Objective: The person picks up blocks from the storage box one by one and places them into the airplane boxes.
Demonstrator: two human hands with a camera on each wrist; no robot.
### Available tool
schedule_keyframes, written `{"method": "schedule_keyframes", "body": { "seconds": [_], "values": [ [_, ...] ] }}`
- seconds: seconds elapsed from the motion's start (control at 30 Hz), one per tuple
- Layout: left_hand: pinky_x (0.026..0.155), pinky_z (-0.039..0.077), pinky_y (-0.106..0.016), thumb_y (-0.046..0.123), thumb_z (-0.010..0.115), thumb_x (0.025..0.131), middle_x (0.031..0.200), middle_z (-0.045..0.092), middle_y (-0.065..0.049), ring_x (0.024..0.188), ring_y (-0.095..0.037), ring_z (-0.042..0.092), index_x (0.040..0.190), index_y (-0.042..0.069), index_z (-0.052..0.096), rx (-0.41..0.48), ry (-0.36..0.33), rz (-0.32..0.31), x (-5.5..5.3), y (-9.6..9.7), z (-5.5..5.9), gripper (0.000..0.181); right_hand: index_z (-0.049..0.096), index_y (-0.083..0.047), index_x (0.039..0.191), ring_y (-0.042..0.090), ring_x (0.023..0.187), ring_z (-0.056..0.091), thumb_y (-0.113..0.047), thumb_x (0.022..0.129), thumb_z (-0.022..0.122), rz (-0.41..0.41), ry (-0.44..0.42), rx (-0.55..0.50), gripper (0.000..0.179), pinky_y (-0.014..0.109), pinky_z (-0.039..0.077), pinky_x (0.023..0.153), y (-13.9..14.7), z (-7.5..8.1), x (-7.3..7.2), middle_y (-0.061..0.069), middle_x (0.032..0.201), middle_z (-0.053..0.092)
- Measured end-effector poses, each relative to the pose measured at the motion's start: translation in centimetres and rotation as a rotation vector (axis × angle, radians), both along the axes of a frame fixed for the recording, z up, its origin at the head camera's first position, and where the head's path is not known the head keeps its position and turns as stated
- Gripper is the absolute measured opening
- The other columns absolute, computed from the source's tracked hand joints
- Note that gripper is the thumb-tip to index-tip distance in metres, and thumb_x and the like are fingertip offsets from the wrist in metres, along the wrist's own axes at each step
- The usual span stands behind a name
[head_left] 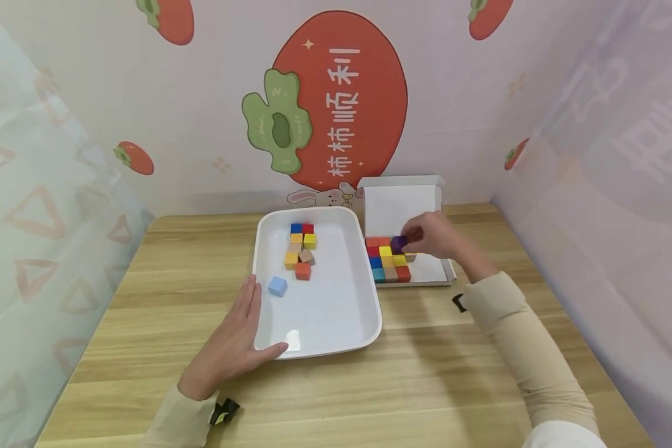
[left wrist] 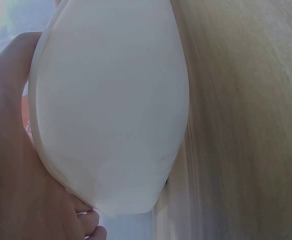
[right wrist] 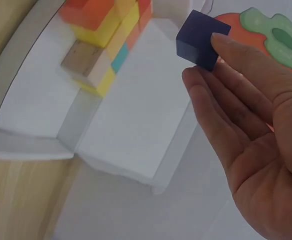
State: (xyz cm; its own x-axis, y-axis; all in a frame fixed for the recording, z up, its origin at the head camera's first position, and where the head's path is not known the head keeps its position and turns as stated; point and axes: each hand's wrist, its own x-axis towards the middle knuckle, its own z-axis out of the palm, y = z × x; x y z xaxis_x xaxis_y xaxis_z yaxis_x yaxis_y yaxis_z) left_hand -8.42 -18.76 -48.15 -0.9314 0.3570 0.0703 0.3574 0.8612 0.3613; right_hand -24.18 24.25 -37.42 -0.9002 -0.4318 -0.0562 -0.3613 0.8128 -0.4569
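Between thumb and fingertips, my right hand pinches a dark purple cube. It is over the white cardboard box, whose lid stands open at the back. Rows of coloured cubes fill the left part of the box: red, orange, yellow, blue, teal and wood-toned. My left hand rests on the near left corner of a white tray, fingers along its left side and thumb over the front rim. Inside the tray lie several loose cubes, among them a light blue cube nearest that hand.
A wooden table carries both tray and box, which stand side by side. Behind it hangs a white backdrop printed with persimmons. Similar sheets close off the left and right sides. Black straps show at the wrists.
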Motion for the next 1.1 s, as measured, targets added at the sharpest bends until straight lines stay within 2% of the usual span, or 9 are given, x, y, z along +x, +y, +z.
{"method": "schedule_keyframes", "body": {
  "seconds": [0.2, 0.4, 0.63, 0.83, 1.1],
  "values": [
    [0.128, 0.029, -0.06, 0.071, 0.071, 0.087, 0.178, -0.006, -0.021, 0.166, -0.041, 0.005, 0.167, -0.006, 0.005, 0.01, 0.009, -0.002, 0.0, -0.3, 0.2, 0.129, 0.079, -0.003, 0.108, 0.022, 0.09, 0.075, -0.007, 0.09, 0.083, -0.005, -0.016, -0.008, 0.019, 0.043, 0.066, 0.086, 3.0, -0.6, 0.6, 0.013, 0.103, 0.08],
    [0.129, 0.027, -0.06, 0.073, 0.069, 0.087, 0.179, -0.009, -0.019, 0.166, -0.039, 0.003, 0.167, -0.004, 0.003, 0.002, -0.015, 0.007, -0.1, -0.3, 0.1, 0.13, 0.079, -0.003, 0.11, 0.02, 0.09, 0.076, -0.008, 0.091, 0.082, -0.004, -0.069, 0.005, 0.02, 0.042, 0.066, 0.087, 3.6, -2.3, 0.5, 0.012, 0.104, 0.08],
    [0.128, 0.028, -0.06, 0.073, 0.069, 0.087, 0.178, -0.007, -0.02, 0.166, -0.041, 0.005, 0.167, -0.004, 0.003, 0.028, -0.022, 0.002, 0.0, 0.0, -0.1, 0.129, 0.078, -0.001, 0.113, 0.021, 0.092, 0.075, -0.009, 0.092, 0.081, -0.018, -0.077, -0.006, 0.022, 0.044, 0.065, 0.09, 3.8, -4.5, 0.0, 0.014, 0.107, 0.08],
    [0.129, 0.027, -0.059, 0.071, 0.07, 0.087, 0.178, -0.005, -0.021, 0.166, -0.041, 0.006, 0.167, -0.004, 0.004, 0.03, -0.009, -0.001, 0.2, 0.1, 0.1, 0.129, 0.078, -0.002, 0.113, 0.021, 0.094, 0.075, -0.008, 0.092, 0.081, -0.034, -0.072, -0.026, 0.022, 0.045, 0.065, 0.091, 4.2, -5.0, -0.2, 0.014, 0.108, 0.08],
    [0.129, 0.028, -0.059, 0.073, 0.069, 0.086, 0.179, -0.006, -0.02, 0.166, -0.041, 0.006, 0.168, -0.003, 0.003, 0.024, -0.024, 0.006, 0.1, 0.1, 0.1, 0.129, 0.078, -0.003, 0.116, 0.024, 0.097, 0.075, -0.008, 0.092, 0.082, -0.062, -0.08, -0.018, 0.024, 0.046, 0.064, 0.093, 4.3, -5.4, -0.2, 0.016, 0.112, 0.079]
  ]
}}
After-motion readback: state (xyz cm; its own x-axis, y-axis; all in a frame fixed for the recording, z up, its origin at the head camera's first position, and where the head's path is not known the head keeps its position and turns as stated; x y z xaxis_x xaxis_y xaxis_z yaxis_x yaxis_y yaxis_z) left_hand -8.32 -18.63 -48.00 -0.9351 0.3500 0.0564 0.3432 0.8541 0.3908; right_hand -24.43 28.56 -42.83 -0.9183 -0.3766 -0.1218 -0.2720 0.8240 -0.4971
